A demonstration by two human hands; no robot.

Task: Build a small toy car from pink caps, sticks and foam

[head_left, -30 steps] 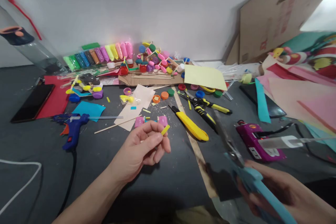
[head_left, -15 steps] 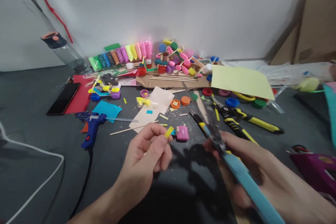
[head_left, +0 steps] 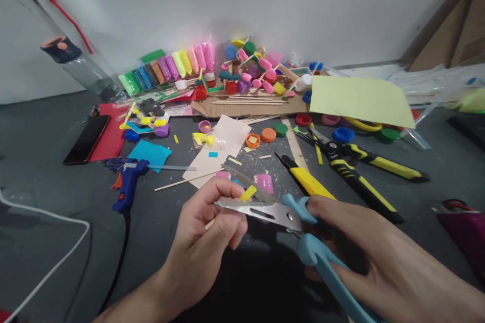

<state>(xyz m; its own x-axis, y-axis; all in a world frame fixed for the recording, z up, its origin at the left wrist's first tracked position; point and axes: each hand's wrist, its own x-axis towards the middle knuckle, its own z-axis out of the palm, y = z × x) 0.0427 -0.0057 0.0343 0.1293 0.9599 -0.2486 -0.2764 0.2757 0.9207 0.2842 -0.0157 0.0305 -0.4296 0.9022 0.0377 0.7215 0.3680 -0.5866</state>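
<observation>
Between the thumb and fingers of my left hand [head_left: 212,227] is a small yellow strip [head_left: 248,193], its tip sticking up. A bit of pale stick also shows at the palm. My right hand [head_left: 352,242] grips blue-handled scissors [head_left: 280,214]. The scissor blades are spread, with the yellow strip between them; whether they touch it I cannot tell. Just behind the blades lies a pink clay piece [head_left: 264,182], partly hidden by them. A yellow utility knife [head_left: 308,179] lies on the dark table beyond my right hand.
A blue glue gun [head_left: 128,181] with its cord lies at left, near a phone [head_left: 86,140] and blue paper [head_left: 151,154]. Black-and-yellow pliers [head_left: 352,171] lie at right. Clay packets [head_left: 166,68], coloured caps and a yellow-green sheet [head_left: 359,98] line the back.
My right hand has swung the scissors left, and their opened blades now surround the yellow strip. My left hand stays nearly in place. The view has shifted slightly.
</observation>
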